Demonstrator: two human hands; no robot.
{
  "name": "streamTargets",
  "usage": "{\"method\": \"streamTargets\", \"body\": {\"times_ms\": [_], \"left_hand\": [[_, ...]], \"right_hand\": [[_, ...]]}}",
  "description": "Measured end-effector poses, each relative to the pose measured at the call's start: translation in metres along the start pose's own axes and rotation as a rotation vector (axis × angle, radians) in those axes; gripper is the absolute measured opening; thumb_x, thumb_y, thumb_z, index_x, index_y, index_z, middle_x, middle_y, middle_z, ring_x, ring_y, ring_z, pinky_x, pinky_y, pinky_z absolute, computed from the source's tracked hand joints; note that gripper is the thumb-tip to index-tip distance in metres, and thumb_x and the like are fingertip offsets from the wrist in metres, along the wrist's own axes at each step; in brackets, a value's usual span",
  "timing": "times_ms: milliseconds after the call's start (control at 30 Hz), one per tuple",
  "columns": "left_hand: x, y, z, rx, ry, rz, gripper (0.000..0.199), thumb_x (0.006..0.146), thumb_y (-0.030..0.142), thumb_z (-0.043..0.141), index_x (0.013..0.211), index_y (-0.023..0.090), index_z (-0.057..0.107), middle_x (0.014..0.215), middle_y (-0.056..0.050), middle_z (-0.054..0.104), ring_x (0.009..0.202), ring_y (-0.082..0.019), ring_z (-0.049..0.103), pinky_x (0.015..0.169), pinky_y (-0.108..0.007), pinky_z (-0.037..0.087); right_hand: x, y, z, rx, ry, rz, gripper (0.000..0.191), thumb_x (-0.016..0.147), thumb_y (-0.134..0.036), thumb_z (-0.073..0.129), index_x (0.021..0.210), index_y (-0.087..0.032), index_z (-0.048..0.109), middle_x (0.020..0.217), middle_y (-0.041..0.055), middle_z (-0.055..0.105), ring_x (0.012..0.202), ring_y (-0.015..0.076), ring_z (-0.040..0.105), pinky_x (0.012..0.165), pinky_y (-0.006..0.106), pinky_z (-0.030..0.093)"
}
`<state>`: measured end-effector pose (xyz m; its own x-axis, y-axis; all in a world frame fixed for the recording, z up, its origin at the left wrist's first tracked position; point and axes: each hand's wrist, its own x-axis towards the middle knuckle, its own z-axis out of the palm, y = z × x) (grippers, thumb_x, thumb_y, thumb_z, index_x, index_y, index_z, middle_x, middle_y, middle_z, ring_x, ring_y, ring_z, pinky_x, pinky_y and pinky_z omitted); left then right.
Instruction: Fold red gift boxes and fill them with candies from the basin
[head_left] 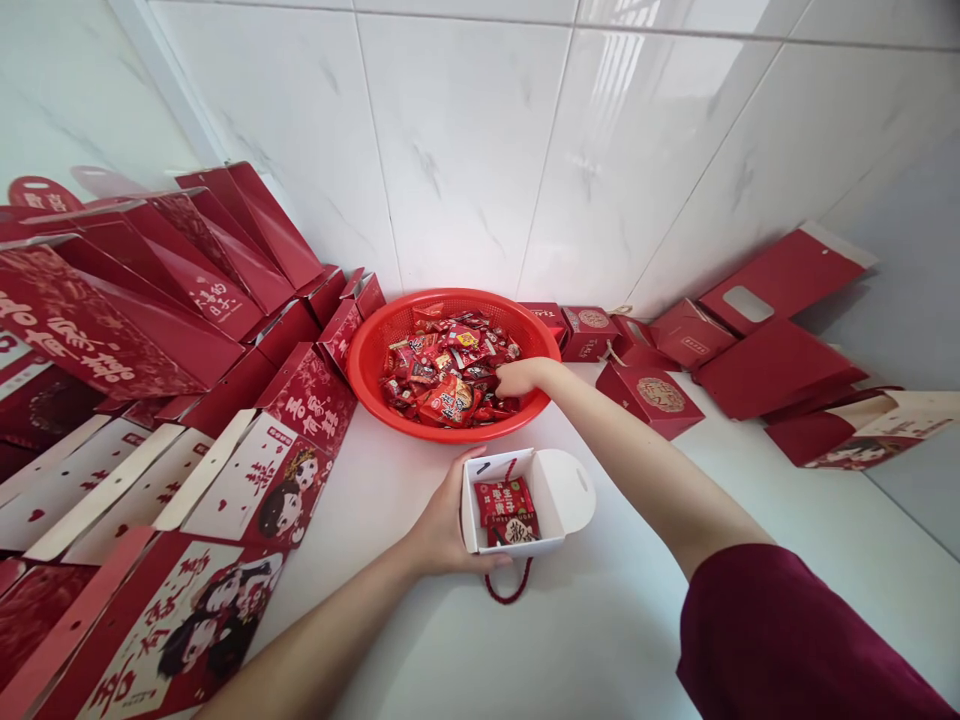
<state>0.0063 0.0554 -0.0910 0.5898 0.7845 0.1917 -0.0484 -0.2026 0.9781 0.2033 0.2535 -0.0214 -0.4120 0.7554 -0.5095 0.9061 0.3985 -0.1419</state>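
My left hand (pixel 441 528) is wrapped round the left side of a small white-lined gift box (pixel 568 490), its lid flap folded out to the right. Inside the box lie red wrapped sweets (pixel 504 502). A dark red cord handle (pixel 513 598) loops out below it onto the table. Just behind stands a red plastic basket (pixel 360 385) heaped with small packets of sweets (pixel 450 398). My right hand (pixel 519 378) reaches into the basket's right side, its fingers curled down among the packets. The fingertips are hidden, so what they hold cannot be made out.
Rows of red and white gift boxes (pixel 232 480) crowd the left side. More red boxes (pixel 652 395) stand along the back right, several open or tilted. A white tiled wall (pixel 465 150) rises behind the white tabletop (pixel 600 620).
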Motion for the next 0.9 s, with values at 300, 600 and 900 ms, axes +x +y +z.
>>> {"method": "streamTargets", "body": {"times_ms": [300, 600, 900], "left_hand": [[0.0, 0.0, 0.0, 0.016, -0.005, 0.02, 0.118, 0.057, 0.03, 0.089, 0.149, 0.026, 0.016, 0.143, -0.015, 0.043, 0.131, -0.035, 0.046, 0.112, -0.052, 0.037], [-0.002, -0.007, 0.004, 0.087, 0.073, 0.101, 0.121, 0.05, 0.032, 0.092, 0.148, 0.034, 0.02, 0.141, -0.011, 0.046, 0.128, -0.039, 0.049, 0.109, -0.058, 0.039], [-0.004, -0.009, 0.001, 0.132, 0.108, 0.106, 0.123, 0.05, 0.034, 0.092, 0.148, 0.038, 0.019, 0.142, -0.008, 0.046, 0.127, -0.038, 0.05, 0.108, -0.057, 0.04]], "right_hand": [[-0.017, 0.006, -0.005, 0.464, 0.201, -0.204, 0.042, 0.074, -0.021, 0.076, 0.114, -0.013, 0.066, 0.103, 0.0073, 0.072, 0.091, 0.0206, 0.067, 0.078, 0.027, 0.053], [-0.026, 0.009, -0.001, 0.961, 0.327, -0.331, 0.033, 0.074, -0.026, 0.077, 0.103, -0.016, 0.064, 0.081, 0.0018, 0.068, 0.067, 0.0151, 0.066, 0.064, 0.028, 0.057], [-0.025, 0.01, -0.002, 1.093, 0.481, -0.287, 0.009, 0.089, -0.02, 0.061, 0.091, -0.017, 0.053, 0.082, 0.005, 0.071, 0.065, 0.0099, 0.067, 0.054, 0.017, 0.052]]}}
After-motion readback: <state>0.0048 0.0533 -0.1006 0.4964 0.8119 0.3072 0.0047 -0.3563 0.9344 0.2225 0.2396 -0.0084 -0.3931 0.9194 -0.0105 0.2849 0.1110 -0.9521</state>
